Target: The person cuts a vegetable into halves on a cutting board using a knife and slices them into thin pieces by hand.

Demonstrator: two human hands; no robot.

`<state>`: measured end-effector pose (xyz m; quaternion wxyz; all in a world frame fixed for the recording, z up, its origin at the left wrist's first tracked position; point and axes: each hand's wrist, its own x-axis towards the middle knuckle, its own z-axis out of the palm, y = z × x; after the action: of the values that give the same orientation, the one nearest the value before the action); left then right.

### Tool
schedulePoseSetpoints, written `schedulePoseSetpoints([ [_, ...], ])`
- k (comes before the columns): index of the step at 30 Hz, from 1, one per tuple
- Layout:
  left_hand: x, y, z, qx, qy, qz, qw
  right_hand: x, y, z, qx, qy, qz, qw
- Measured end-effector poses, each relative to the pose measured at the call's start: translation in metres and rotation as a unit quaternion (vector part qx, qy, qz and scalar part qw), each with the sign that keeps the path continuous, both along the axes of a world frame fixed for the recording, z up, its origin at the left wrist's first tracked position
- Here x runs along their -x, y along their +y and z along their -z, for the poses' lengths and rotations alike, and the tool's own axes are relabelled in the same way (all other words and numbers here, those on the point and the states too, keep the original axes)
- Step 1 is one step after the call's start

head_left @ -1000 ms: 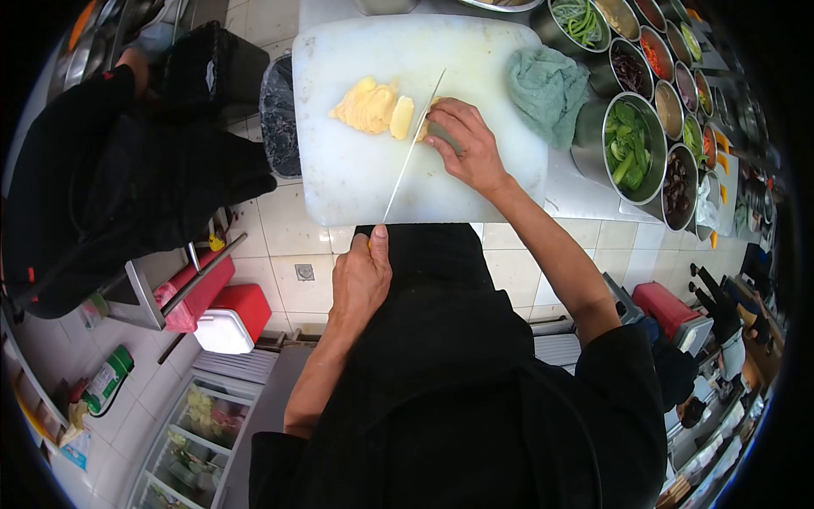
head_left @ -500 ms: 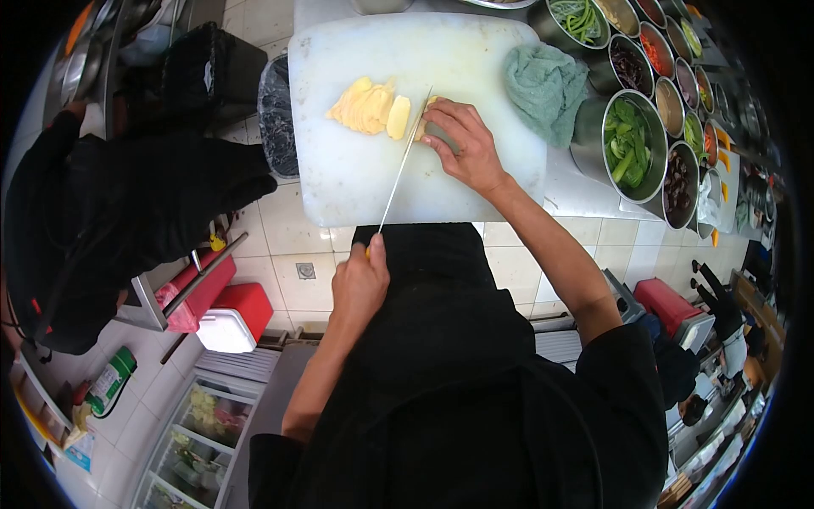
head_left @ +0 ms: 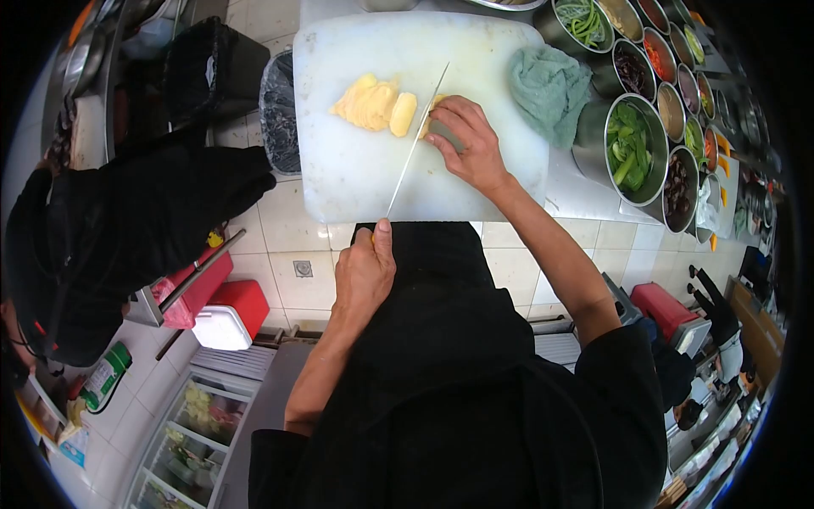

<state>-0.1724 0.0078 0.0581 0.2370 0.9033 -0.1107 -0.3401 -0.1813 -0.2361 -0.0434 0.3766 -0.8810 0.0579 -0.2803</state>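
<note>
My left hand [head_left: 365,267] is closed round the handle of a long knife [head_left: 413,153], below the near edge of a white cutting board [head_left: 339,182]. The thin blade slants up over the board, beside the fingertips of my right hand [head_left: 471,144]. Those fingers are bent over a pale yellow piece of food [head_left: 436,103], which they partly hide. Just left of the blade lies a single thick slice [head_left: 403,114], leaning against a fanned pile of thin yellow slices [head_left: 365,103].
A green cloth [head_left: 551,93] lies on the board's right side. Metal pots, one with green leaves [head_left: 627,148], stand to the right. A black-lined bin [head_left: 280,110] touches the board's left side. Another person in black [head_left: 110,220] bends at the far left.
The knife dipped toward me, then slid forward again with my left hand. My right hand has stayed almost in place. The person at the left has shifted lower in view.
</note>
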Motion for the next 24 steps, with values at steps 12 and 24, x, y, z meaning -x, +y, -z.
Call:
schedulePoseSetpoints([
  [12, 0.016, 0.028, -0.02, -0.079, 0.051, 0.006, 0.996, 0.001, 0.0, -0.002, -0.004, 0.004, 0.004, 1.0],
  [24, -0.005, -0.005, 0.004, -0.012, 0.004, -0.023, 1.0, 0.001, 0.001, -0.001, 0.006, -0.005, 0.009, 1.0],
])
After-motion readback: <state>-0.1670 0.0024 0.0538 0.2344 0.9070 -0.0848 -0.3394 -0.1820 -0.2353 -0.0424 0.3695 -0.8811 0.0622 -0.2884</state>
